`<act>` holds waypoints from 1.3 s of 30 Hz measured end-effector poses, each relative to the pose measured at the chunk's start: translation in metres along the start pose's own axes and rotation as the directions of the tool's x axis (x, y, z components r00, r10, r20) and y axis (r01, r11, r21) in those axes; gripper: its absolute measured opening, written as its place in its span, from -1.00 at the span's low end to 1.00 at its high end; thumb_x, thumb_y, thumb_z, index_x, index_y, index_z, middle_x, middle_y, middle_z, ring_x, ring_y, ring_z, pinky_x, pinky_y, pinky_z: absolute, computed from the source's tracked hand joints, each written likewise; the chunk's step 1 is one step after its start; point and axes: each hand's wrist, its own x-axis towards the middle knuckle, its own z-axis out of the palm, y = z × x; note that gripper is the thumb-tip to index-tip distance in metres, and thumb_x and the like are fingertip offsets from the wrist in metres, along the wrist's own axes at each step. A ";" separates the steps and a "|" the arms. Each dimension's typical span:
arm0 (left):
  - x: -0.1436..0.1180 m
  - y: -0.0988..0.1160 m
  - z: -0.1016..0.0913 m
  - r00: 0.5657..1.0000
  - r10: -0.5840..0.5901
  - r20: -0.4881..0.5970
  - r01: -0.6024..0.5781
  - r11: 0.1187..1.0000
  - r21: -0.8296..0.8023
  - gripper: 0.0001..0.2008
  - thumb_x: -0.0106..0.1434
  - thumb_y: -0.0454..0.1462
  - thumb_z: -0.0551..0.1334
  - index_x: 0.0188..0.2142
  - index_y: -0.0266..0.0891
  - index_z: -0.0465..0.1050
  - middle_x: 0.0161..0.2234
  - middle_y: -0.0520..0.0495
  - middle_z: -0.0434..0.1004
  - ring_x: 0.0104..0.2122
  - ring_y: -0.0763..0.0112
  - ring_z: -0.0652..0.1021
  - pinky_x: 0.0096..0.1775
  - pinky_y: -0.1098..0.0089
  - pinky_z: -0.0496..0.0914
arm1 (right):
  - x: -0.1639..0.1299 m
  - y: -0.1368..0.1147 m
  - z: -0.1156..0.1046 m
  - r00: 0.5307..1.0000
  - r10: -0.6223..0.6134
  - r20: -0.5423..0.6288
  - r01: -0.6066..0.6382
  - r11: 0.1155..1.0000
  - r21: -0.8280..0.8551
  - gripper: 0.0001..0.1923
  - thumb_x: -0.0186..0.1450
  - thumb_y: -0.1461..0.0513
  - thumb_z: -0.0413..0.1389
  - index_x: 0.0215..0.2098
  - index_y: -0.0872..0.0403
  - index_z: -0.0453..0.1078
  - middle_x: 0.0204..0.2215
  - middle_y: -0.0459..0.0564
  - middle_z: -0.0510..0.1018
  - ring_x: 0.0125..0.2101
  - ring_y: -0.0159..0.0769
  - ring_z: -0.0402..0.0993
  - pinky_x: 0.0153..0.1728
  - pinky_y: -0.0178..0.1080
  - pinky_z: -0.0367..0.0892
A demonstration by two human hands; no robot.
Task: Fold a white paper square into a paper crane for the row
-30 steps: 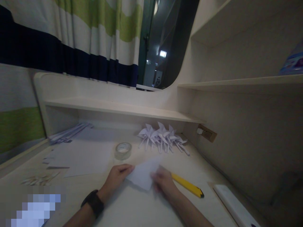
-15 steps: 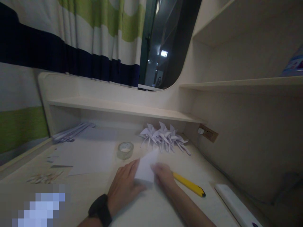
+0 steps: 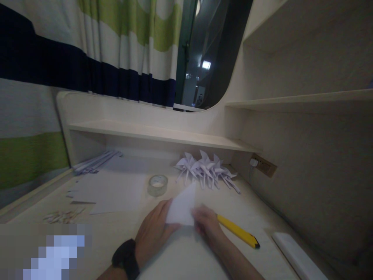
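A folded piece of white paper, roughly triangular with a point at the top, sits on the desk between my hands. My left hand, wearing a black watch on the wrist, grips its left edge, with the thumb by the lower edge. At the paper's right edge is my right hand, fingers curled and pressed on it, slightly blurred. Just right of that hand lies a yellow utility knife. Beyond the paper, a roll of clear tape and several white paper pinwheels rest on the desk.
White paper sheets cover the desk's left part, with rolled paper sticks behind. Small light-coloured pieces lie at front left. A white bar-shaped object is at right, near a wall socket. A low shelf spans the back.
The right hand has slid slightly down along the paper's right edge. The left hand keeps its hold. The whole view has shifted a little.
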 end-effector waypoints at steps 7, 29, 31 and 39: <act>0.001 -0.012 0.009 0.997 0.042 -0.057 -0.039 0.998 0.048 -0.37 0.18 -0.14 0.25 0.19 -0.27 0.12 0.09 -0.25 0.33 0.06 0.09 0.38 0.07 0.15 0.29 | -0.001 -0.001 -0.004 0.995 0.061 0.085 -0.062 0.998 0.008 -0.56 0.02 -0.07 0.25 -0.60 0.12 0.31 -0.79 -0.22 0.25 -0.81 -0.54 0.05 -0.83 -0.42 -0.15; 0.008 0.015 -0.008 0.920 0.059 0.388 0.313 0.488 -0.815 -0.58 0.07 -0.06 0.35 -0.18 -0.34 0.51 -0.28 -0.13 0.57 -0.25 0.18 0.53 -0.22 0.32 0.40 | -0.008 -0.011 -0.001 0.990 -0.106 0.091 0.111 0.992 -0.060 -0.44 0.04 -0.24 0.15 -0.57 0.05 0.17 -0.76 -0.26 0.19 -0.81 -0.54 0.09 -0.81 -0.44 -0.06; 0.009 0.017 -0.013 0.895 0.099 0.435 0.362 0.409 -0.838 -0.53 0.02 -0.08 0.38 -0.13 -0.32 0.49 -0.26 -0.13 0.57 -0.24 0.17 0.53 -0.19 0.29 0.39 | -0.010 -0.015 -0.001 0.989 -0.106 0.108 0.123 0.978 -0.168 -0.44 0.04 -0.23 0.15 -0.61 0.05 0.14 -0.77 -0.26 0.15 -0.79 -0.52 0.09 -0.78 -0.42 -0.04; 0.011 0.019 -0.017 0.894 -0.134 0.427 0.446 0.356 -0.821 -0.47 0.17 0.03 0.23 -0.04 -0.34 0.45 -0.18 -0.24 0.58 -0.22 0.13 0.55 -0.11 0.18 0.39 | -0.019 -0.023 0.000 0.927 -0.320 0.194 0.373 0.764 -0.526 -0.50 0.24 -0.08 0.05 -0.67 0.06 0.15 -0.73 -0.18 0.20 -0.63 -0.44 0.09 -0.62 -0.36 -0.01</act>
